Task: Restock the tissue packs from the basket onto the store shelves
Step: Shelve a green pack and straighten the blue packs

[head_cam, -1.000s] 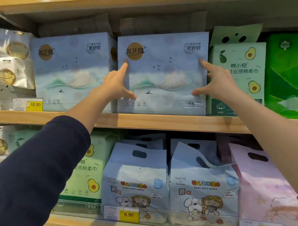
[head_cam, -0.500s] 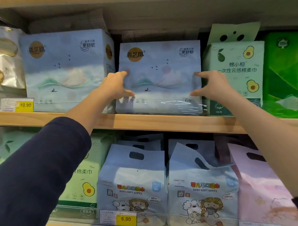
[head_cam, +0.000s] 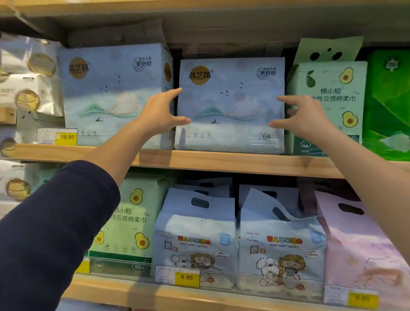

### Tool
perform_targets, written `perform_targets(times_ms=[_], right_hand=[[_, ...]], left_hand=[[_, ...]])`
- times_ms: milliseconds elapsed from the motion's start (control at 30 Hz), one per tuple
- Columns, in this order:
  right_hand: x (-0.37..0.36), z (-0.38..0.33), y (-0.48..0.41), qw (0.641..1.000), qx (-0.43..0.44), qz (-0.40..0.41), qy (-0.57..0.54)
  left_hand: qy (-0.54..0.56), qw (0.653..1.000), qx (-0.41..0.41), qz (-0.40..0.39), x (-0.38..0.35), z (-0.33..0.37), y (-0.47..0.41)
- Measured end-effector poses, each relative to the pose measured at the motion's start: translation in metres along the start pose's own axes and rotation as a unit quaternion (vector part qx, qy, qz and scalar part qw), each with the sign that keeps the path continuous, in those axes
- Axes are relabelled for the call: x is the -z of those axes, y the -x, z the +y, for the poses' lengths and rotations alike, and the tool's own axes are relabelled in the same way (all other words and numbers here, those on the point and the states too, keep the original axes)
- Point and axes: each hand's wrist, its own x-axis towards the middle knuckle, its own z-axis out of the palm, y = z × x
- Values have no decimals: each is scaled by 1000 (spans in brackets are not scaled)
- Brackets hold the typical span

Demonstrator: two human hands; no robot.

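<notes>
A pale blue tissue pack (head_cam: 231,102) with a gold round logo stands upright on the wooden middle shelf (head_cam: 222,161), set back from the edge. My left hand (head_cam: 160,113) is at its left edge and my right hand (head_cam: 303,117) at its right edge. On both hands the thumb and fingers are spread in a C shape, fingertips at or just off the pack's front. An identical blue pack (head_cam: 113,94) stands to its left, further forward. The basket is out of view.
Green avocado-print packs (head_cam: 329,101) and a bright green pack (head_cam: 396,106) stand to the right, silver-white packs (head_cam: 25,74) to the left. The lower shelf (head_cam: 194,297) holds baby wipes bags (head_cam: 196,236), a pink bag (head_cam: 363,249) and yellow price tags (head_cam: 187,277).
The blue pack has slid back into the shelf and now sits deeper than its neighbour. Both hands have loosened from its sides and spread their fingers.
</notes>
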Motion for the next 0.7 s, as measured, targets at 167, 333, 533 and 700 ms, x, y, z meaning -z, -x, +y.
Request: perform_targets(times_ms=[167, 333, 533, 700], right_hand=[[12, -11, 30, 1000, -6, 4, -14], [23, -30, 91, 999, -23, 12, -20], [32, -40, 184, 997, -75, -28, -10], [24, -22, 280, 990, -119, -78, -14]], left_hand=[[55, 998, -7, 8, 14, 1, 26], [97, 995, -15, -32, 24, 2, 78], [112, 990, 1, -90, 26, -3, 162], [117, 978, 21, -170, 8, -13, 249]])
